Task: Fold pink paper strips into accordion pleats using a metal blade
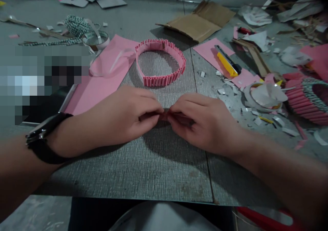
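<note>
My left hand (135, 113) and my right hand (202, 121) meet fingertip to fingertip over the middle of the grey table. Both are closed in a pinch on a small piece of pink paper (166, 115), mostly hidden by the fingers. Just beyond them lies a ring of folded pink paper (164, 81), its outer side pleated, touched by neither hand. A large pink sheet (102, 77) lies behind my left hand, with a thin pale strip curled on it.
A yellow cutter (227, 64) rests on pink paper at the right. Tape rolls, a pink paper basket (307, 101) and scraps lie further right. Folded cardboard (200, 21) and green-white cord (77, 26) are at the back. The table's front edge (128, 198) is near me.
</note>
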Demonstrator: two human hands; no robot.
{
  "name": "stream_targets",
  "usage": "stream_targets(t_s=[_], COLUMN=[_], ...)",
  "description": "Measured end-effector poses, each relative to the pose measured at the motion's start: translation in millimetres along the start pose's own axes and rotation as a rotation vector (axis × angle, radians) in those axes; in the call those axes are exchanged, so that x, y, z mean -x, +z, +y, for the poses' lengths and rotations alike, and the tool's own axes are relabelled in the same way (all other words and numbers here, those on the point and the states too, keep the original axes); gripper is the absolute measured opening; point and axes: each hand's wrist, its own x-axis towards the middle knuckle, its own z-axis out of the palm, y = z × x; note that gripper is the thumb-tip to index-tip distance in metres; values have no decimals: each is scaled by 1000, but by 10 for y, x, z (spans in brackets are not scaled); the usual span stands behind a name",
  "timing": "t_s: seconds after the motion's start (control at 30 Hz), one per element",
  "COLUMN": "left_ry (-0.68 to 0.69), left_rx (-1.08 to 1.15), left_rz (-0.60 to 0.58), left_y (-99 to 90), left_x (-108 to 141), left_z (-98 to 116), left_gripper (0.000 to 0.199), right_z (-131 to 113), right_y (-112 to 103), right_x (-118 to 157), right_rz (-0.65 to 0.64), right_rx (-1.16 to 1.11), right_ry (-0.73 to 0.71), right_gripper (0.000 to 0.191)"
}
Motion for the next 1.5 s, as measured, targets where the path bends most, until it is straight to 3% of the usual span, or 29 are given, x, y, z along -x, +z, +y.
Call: stream_targets(t_s=[0.2, 0.47, 0.8, 1.03, 1.27, 1.5], left_ry=[-173, -267, -183, -290, -290, -308], left_rx=[233, 432, 299, 427, 391, 395], left_rz=[31, 76, 61, 57, 77, 86], left_y=[-8, -23, -11, -28, -8, 0], left_x=[-35, -45, -15, -38, -37, -43], left_z=[50, 137, 205, 183, 175, 172], left_gripper=[17, 19, 14, 21, 19, 19], right_z=[-34, -98, -164, -173, -177, -178], right_y=[-40, -94, -54, -74, -70, -79], right_x=[-18, -15, 25, 7, -16, -6], right_rz=[-45, -34, -4, -19, 33, -10], right_rx=[-192, -371, -459, -458, -454, -458], right_ry=[185, 224, 219, 355, 362, 370], right_gripper=[12, 7, 10, 16, 14, 14])
